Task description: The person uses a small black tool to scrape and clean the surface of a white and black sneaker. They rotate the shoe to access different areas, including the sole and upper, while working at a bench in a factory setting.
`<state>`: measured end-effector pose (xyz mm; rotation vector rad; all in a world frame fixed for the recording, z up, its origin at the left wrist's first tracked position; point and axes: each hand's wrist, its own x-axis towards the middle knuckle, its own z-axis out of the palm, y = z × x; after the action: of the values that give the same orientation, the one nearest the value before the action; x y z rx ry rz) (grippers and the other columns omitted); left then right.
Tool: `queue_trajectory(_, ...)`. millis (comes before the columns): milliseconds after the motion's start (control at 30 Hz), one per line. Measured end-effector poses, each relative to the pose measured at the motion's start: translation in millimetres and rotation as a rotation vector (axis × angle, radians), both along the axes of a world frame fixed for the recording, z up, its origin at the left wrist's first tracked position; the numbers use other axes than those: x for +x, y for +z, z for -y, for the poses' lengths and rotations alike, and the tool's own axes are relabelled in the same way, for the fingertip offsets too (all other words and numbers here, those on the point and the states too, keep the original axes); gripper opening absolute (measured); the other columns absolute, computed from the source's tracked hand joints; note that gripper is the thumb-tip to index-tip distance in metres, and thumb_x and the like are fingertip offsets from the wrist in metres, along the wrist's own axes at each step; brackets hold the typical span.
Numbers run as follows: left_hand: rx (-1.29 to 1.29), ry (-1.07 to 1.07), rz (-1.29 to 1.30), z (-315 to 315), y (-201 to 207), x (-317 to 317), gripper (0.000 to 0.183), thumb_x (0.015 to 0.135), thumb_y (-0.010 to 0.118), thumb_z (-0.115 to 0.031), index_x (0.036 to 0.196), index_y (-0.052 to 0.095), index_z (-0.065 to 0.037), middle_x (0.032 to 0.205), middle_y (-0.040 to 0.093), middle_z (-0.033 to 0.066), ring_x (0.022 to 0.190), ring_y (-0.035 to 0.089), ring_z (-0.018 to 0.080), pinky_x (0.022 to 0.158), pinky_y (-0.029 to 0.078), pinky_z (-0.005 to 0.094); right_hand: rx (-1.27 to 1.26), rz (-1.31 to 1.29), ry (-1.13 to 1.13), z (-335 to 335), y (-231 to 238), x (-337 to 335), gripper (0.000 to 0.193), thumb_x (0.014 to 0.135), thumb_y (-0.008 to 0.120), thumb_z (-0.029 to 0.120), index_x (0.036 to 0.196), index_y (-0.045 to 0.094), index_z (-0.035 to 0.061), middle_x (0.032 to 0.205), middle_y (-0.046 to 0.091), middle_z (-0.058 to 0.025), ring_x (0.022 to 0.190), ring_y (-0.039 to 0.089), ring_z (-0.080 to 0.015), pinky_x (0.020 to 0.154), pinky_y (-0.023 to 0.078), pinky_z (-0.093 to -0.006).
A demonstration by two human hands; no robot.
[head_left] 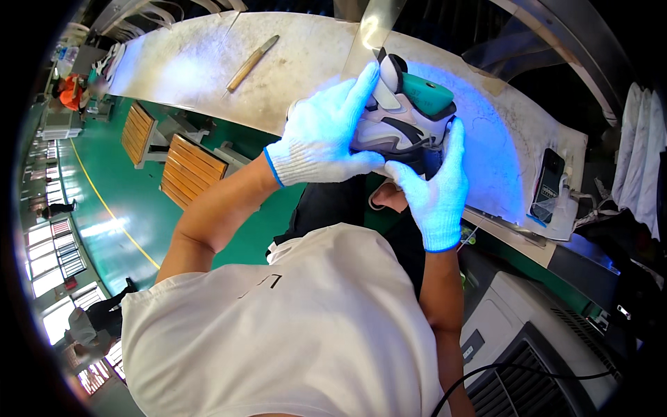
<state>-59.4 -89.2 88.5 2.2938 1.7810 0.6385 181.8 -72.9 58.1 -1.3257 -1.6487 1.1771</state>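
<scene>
A white, grey and black sneaker [394, 132] sits in both my hands above the near edge of the worktable. A green shoe last [426, 96] fills its opening, with a hole in the top. My left hand [325, 135], in a white knit glove with a blue cuff, wraps the left part of the sneaker, covering much of it. At the right end, my right hand [438, 191], gloved alike, holds the sneaker between its raised fingers and thumb. Blue-violet light falls on the gloves and the table.
The pale, stained worktable [309, 52] curves across the far side. A wooden-handled knife [251, 64] lies on it, left of my hands. At its right end lies a black phone [549, 177]. Wooden-slatted benches [189, 169] stand on the green floor; a grey machine [521, 326] is at lower right.
</scene>
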Motion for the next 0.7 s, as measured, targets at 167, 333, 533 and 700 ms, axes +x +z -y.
queue_trajectory(167, 0.056, -0.022, 0.097, 6.0, -9.7, -4.1, 0.119, 0.073, 0.089, -0.039, 0.172, 0.036, 0.0, 0.137, 0.069, 0.0229, 0.119, 0.071, 0.0436, 0.099, 0.058, 0.0506, 0.102, 0.137, -0.051, 5.4, -8.9, -7.4, 0.129, 0.077, 0.103, 0.031, 0.172, 0.024, -0.0083, 0.159, 0.054, -0.0347, 0.144, 0.061, -0.0428, 0.118, 0.052, -0.0483)
queue_trajectory(333, 0.09, -0.016, 0.108, 8.7, -15.5, -2.5, 0.114, 0.07, 0.088, -0.036, 0.169, 0.042, -0.001, 0.145, 0.066, 0.0236, 0.126, 0.069, 0.0421, 0.097, 0.052, 0.0537, -0.104, -0.146, -0.173, 13.4, -11.2, -25.5, 0.111, 0.077, 0.101, 0.007, 0.168, 0.038, -0.0016, 0.145, 0.066, -0.0191, 0.124, 0.072, -0.0247, 0.102, 0.063, -0.0411)
queue_trajectory(533, 0.146, -0.034, 0.105, 15.3, -15.0, -1.6, 0.107, 0.062, 0.09, -0.03, 0.155, 0.055, 0.008, 0.136, 0.068, 0.0282, 0.118, 0.069, 0.0463, 0.096, 0.05, 0.0542, -0.114, -0.092, -0.174, 21.1, -8.8, -20.8, 0.094, 0.074, 0.103, 0.008, 0.154, 0.054, -0.0014, 0.134, 0.073, -0.0156, 0.114, 0.075, -0.0225, 0.097, 0.065, -0.0411)
queue_trajectory(700, 0.133, -0.04, 0.172, 3.6, -17.2, -2.1, 0.11, 0.064, 0.089, -0.032, 0.16, 0.052, 0.007, 0.13, 0.071, 0.0262, 0.108, 0.072, 0.0443, 0.092, 0.053, 0.0506, -0.213, -0.091, -0.203, 9.5, 0.2, -23.8, 0.097, 0.074, 0.104, 0.014, 0.155, 0.053, -0.0027, 0.129, 0.077, -0.0153, 0.11, 0.077, -0.02, 0.094, 0.064, -0.0387)
